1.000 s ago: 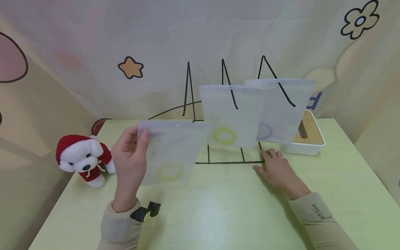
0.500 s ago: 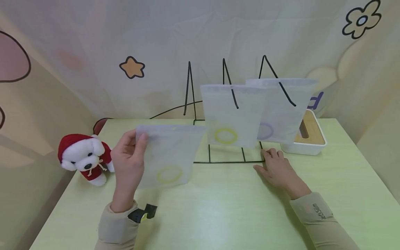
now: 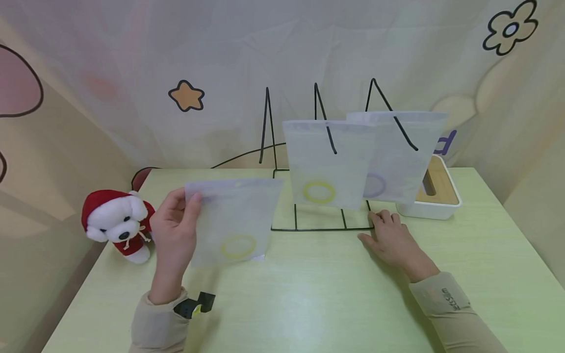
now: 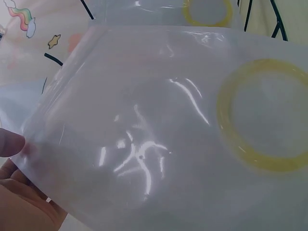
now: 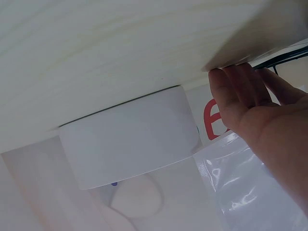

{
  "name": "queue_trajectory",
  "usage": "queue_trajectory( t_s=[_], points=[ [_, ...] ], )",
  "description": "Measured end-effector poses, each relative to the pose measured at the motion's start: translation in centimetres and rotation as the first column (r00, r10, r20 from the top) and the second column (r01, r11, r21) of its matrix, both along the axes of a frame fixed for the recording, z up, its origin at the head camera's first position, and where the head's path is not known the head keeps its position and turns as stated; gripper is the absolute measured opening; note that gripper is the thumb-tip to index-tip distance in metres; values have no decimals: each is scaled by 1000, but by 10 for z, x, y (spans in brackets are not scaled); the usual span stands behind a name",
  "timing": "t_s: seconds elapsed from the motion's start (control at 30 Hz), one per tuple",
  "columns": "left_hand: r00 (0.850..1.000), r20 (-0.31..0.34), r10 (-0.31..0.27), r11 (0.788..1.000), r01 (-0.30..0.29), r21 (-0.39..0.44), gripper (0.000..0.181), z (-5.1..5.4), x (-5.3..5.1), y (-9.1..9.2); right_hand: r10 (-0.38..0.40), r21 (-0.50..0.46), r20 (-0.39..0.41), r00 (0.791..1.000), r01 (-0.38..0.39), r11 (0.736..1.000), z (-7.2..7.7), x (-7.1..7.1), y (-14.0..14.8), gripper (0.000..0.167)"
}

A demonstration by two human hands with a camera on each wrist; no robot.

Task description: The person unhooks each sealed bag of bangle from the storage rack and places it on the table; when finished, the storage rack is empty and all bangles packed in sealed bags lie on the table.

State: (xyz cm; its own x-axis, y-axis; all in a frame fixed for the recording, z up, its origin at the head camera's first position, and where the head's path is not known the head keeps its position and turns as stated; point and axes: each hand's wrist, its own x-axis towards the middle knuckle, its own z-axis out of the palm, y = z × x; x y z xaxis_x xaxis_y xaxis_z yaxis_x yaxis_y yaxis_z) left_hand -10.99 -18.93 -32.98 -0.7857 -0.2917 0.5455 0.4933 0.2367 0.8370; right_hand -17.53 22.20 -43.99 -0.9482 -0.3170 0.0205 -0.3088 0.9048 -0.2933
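My left hand pinches the upper left corner of a frosted clear plastic bag between thumb and fingers. A yellow ring shows on or inside the bag; which of these, I cannot tell. Ahead stands a black wire rack with three tall hooks. One similar bag with a yellow ring hangs from the middle hook, and another bag with a pale purple ring from the right one. My right hand rests on the table, its fingertips touching the rack's front right corner.
At the right, behind my hand, sits a white tissue box with a wooden lid. A plush dog in a red hat and coat is at the table's left edge. Behind the table hangs a printed cloth.
My left hand has drawn the held bag a little left and down, away from the rack. The right hand stays where it was.
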Motion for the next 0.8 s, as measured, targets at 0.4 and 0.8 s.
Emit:
queue_trajectory(
  t_s=[0.4,0.8],
  points=[
    [998,63,16,1000,-15,-12,24,-2,2,-5,-5,2,-3,1000,5,1000,0,0,0,66],
    [998,63,18,1000,-17,-15,23,-5,1,-11,-8,-3,-4,1000,8,1000,1,1,-1,66]
  ],
)
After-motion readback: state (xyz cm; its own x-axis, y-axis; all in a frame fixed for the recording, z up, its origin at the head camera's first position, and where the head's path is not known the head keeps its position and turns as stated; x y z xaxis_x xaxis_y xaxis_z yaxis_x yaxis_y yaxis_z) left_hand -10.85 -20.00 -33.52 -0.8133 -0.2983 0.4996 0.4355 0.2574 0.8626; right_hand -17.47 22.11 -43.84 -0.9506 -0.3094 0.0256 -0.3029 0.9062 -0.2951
